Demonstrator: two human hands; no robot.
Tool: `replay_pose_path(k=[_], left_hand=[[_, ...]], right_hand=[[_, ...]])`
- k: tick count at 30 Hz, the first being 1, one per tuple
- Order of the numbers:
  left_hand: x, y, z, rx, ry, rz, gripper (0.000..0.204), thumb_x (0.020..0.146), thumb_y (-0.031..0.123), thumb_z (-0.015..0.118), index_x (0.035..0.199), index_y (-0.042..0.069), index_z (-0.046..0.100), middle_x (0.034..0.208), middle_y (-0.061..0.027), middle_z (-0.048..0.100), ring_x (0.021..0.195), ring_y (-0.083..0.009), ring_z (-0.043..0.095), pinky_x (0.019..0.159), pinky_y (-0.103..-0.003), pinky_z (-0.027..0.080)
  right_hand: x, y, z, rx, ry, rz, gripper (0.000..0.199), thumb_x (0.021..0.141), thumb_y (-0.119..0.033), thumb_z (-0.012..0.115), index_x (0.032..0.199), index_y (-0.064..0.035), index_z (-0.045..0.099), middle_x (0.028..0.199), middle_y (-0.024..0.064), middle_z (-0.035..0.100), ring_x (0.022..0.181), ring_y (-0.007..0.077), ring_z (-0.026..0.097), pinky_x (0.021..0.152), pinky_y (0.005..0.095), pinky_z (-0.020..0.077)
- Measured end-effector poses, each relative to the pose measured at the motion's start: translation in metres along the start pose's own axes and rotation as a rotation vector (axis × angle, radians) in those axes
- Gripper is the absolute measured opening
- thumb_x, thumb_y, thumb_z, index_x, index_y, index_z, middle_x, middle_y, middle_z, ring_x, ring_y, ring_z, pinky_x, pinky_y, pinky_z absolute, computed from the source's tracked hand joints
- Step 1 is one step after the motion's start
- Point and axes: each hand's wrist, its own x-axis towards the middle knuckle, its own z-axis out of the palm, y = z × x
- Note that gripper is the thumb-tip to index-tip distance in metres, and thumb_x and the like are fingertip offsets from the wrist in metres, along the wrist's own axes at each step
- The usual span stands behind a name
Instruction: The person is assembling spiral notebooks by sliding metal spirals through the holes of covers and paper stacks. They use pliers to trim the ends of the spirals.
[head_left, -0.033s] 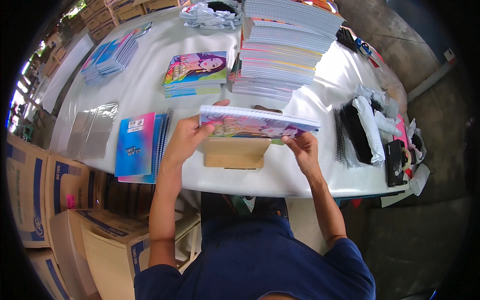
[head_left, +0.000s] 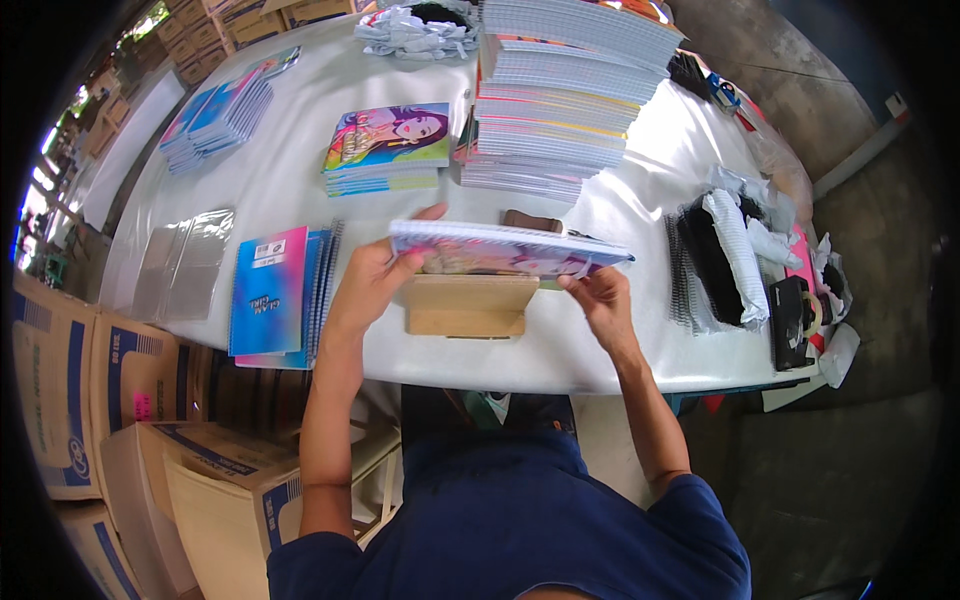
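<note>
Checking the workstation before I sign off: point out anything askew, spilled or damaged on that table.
Nothing looks spilled or damaged. The tall stack of notebooks is stepped and leaning, its layers not squared up. The crumpled wrapping at the far edge is loose. Both hands, left hand and right hand, hold one notebook level.

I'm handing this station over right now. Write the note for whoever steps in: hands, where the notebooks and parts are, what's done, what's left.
Left hand: grips the left end of the thin notebook with the colourful illustrated cover, held level above the table.
Right hand: grips its right end.
Wooden block stand: on the white table right under the notebook.
Black and white spiral wire bindings: heaped to the right.
Tall stack of grid-paper pads: behind.
Done, apparently: low stacks of illustrated-cover notebooks and pink-and-blue notebooks.
Left: the held notebook is not yet set down; whether it is bound cannot be seen.
</note>
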Motion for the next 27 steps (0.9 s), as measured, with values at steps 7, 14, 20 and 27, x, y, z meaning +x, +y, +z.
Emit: replay_pose_path(k=[7,14,20,27], left_hand=[[-0.023,-0.046,0.047,-0.183,0.328,-0.025,0.117,0.073,0.051,0.079,0.154,0.009,0.006,0.155,-0.0168,0.019,0.143,-0.0285,0.02,0.113,-0.042,0.023],[-0.043,-0.061,0.018,-0.149,0.489,0.084,0.114,0.075,0.054,0.075,0.154,0.011,0.006,0.157,-0.017,0.018,0.144,-0.0306,0.019,0.115,-0.045,0.018],[-0.047,-0.023,0.01,-0.066,0.569,0.035,0.088,0.091,0.034,0.065,0.154,0.011,0.008,0.158,-0.0171,0.017,0.145,-0.0316,0.019,0.115,-0.043,0.019],[-0.053,-0.008,0.011,0.023,0.65,0.049,0.073,0.094,0.01,0.058,0.153,0.01,0.015,0.156,-0.0135,0.025,0.143,-0.03,0.025,0.115,-0.04,0.02]], right_hand=[[-0.014,0.013,0.04,-0.061,0.012,-0.003,0.065,0.08,-0.011,0.077,0.134,-0.0011,0.042,0.129,0.0125,0.048,0.125,0.0248,0.045,0.104,0.0368,0.041],[0.033,0.018,-0.06,-0.4,-0.019,-0.102,0.049,0.081,-0.017,0.076,0.122,0.0002,0.057,0.119,0.0124,0.061,0.112,0.0233,0.059,0.092,0.0362,0.0479],[0.068,0.073,-0.181,-1.779,0.43,0.106,0.021,0.082,-0.021,0.067,0.087,-0.0013,0.065,0.099,0.0163,0.063,0.095,0.0309,0.059,0.08,0.0446,0.0448],[0.082,0.085,-0.212,-1.597,0.403,0.091,0.018,0.088,-0.012,0.052,0.088,0.0021,0.063,0.088,0.02,0.064,0.083,0.0345,0.064,0.075,0.0424,0.0509]])
